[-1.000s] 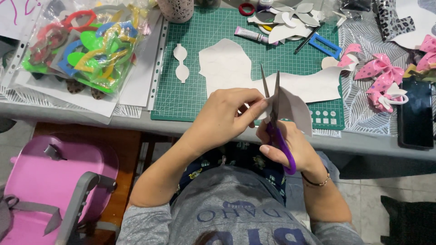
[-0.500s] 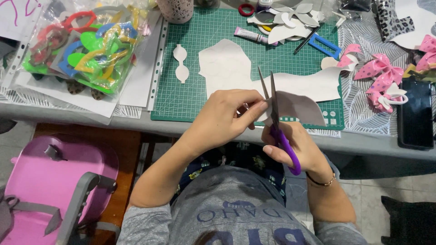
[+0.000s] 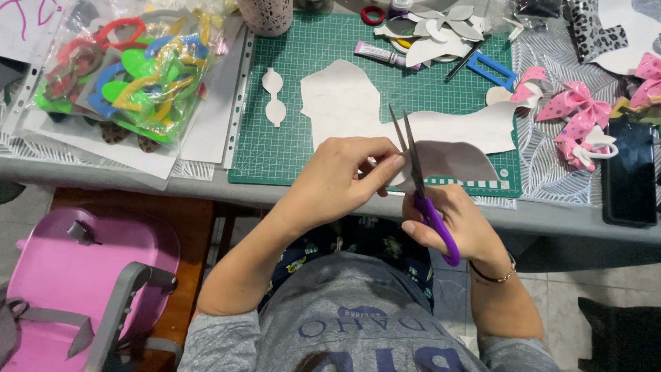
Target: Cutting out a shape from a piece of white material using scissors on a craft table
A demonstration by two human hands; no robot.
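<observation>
My right hand (image 3: 463, 224) grips purple-handled scissors (image 3: 420, 182), blades pointing away from me and slightly apart. My left hand (image 3: 341, 176) pinches the near edge of a pale grey sheet piece (image 3: 451, 160) beside the blades, above the table's front edge. A larger white cut-out sheet (image 3: 358, 103) lies flat on the green cutting mat (image 3: 289, 148) just beyond my hands. A small white bow-shaped template (image 3: 274, 98) rests on the mat to the left.
A clear bag of coloured plastic shapes (image 3: 131, 79) lies at the left. Pink dotted bows (image 3: 575, 110) and a dark phone (image 3: 630, 176) sit at the right. Glue tube (image 3: 379, 53), grey cut pieces (image 3: 441, 31) and a blue frame (image 3: 492, 69) are at the back. A pink seat (image 3: 76, 275) stands lower left.
The scissors' blades have closed slightly and shifted along the grey piece. My left hand has turned the piece a little; its right part now lies flatter toward the mat.
</observation>
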